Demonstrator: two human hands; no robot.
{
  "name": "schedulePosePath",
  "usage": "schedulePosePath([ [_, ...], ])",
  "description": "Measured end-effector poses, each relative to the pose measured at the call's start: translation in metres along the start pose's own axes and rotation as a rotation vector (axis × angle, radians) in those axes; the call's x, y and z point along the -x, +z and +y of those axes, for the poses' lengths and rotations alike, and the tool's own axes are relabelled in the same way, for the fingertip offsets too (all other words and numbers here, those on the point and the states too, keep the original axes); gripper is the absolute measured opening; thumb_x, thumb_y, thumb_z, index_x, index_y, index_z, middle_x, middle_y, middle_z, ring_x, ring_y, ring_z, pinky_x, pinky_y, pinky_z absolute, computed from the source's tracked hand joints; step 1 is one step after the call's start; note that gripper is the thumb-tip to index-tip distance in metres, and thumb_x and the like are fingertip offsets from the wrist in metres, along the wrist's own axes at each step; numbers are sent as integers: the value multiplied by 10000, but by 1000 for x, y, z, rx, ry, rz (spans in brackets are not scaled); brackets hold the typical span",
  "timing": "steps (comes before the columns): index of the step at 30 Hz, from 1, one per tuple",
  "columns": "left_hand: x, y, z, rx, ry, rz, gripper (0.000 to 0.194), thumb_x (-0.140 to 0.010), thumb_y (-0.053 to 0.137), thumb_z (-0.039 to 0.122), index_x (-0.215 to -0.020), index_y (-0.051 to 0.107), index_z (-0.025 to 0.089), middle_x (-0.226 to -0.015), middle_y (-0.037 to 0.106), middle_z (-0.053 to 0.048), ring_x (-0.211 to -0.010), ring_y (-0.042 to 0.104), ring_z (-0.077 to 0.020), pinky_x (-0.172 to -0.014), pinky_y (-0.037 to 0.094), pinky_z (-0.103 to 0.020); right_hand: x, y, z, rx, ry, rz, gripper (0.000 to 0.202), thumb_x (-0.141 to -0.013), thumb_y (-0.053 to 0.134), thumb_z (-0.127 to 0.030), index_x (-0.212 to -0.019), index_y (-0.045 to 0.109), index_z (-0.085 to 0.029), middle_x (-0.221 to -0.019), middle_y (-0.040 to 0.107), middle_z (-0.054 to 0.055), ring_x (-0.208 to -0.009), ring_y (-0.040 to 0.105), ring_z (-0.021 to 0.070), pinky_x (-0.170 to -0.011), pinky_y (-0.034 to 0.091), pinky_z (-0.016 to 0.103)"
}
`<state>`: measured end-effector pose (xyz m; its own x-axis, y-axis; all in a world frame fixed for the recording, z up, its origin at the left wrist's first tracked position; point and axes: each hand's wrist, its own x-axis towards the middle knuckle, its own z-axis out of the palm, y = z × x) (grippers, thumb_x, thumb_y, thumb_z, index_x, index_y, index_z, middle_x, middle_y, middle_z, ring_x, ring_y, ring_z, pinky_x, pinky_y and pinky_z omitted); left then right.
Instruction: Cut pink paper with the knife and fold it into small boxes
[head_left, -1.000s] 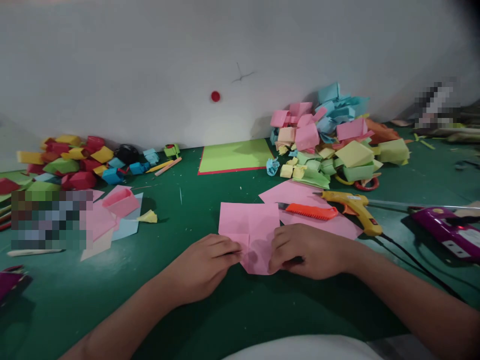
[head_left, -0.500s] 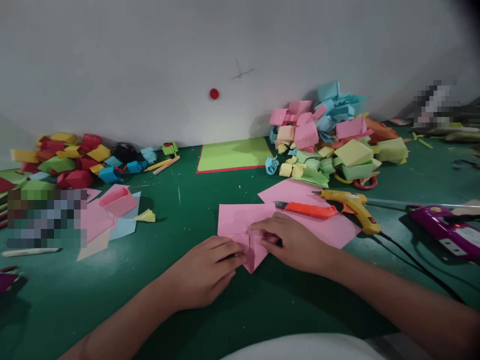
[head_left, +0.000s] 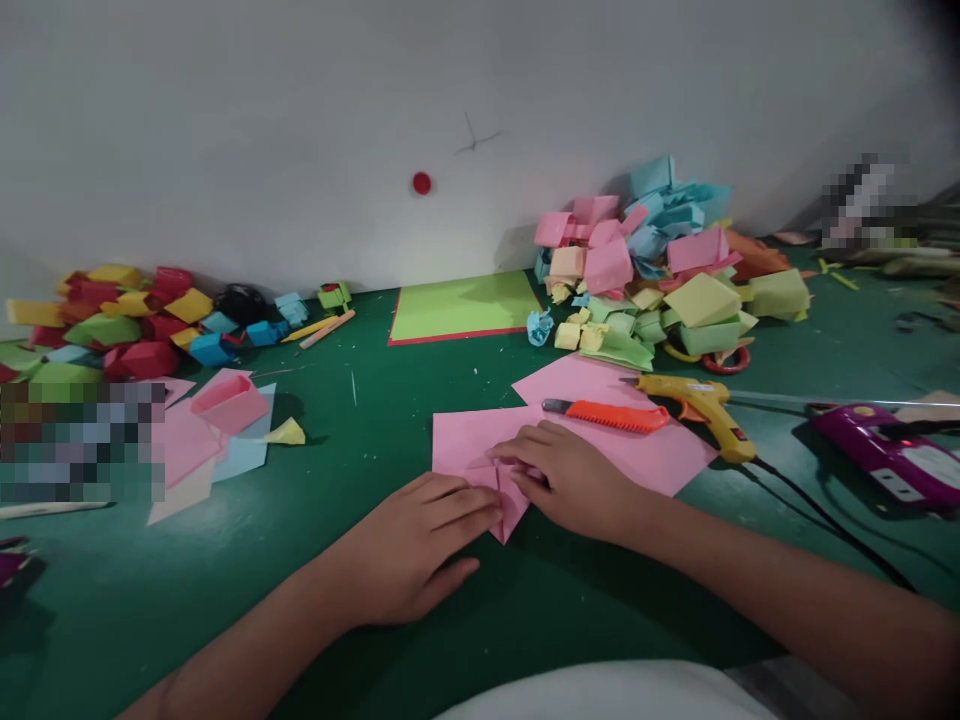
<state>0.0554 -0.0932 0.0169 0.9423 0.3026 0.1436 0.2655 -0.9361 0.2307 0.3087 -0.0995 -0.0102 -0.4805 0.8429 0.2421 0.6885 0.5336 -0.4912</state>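
Note:
A sheet of pink paper (head_left: 459,437) lies on the green table, its near corners folded inward to a point that faces me. My left hand (head_left: 420,540) rests flat with fingers stretched over the left folded flap, the thumb held apart on the table side. From the right, my right hand (head_left: 566,475) has its bent fingers and thumb on the other flap, seemingly pinching its edge by the centre crease. Just beyond my right hand, an orange utility knife (head_left: 615,415) lies on another pink sheet (head_left: 675,460).
A yellow glue gun (head_left: 701,400) with a black cord lies to the right, near a purple power strip (head_left: 892,455). Piles of folded paper pieces (head_left: 611,265) stand at the back right and back left (head_left: 142,315). A lime-green sheet (head_left: 465,305) lies by the wall.
My left hand has flattened and slid slightly right along the flap, its thumb spreading away. My right fingers have shifted slightly on the fold.

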Motion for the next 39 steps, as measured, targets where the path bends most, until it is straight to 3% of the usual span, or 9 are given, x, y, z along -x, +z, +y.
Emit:
schedulePosePath([
  [12,0,-1,2,-14,26,-60,417,-956,550,251,-1371,554,213,-1427,593,-76,-1269,537,-275,-1056,446,-456,-2,4,3,-1,-33,41,286,-932,545,-107,-1169,677,-199,-1105,714,74,-1004,608,249,-916,453,437],
  [39,-2,-3,8,20,-33,-56,399,-939,572,243,-1337,605,252,-1381,615,-56,-1259,525,-267,-1058,421,-445,0,0,3,14,-66,55,272,-954,547,-144,-1178,685,-213,-1085,699,77,-1001,591,235,-933,444,433],
])
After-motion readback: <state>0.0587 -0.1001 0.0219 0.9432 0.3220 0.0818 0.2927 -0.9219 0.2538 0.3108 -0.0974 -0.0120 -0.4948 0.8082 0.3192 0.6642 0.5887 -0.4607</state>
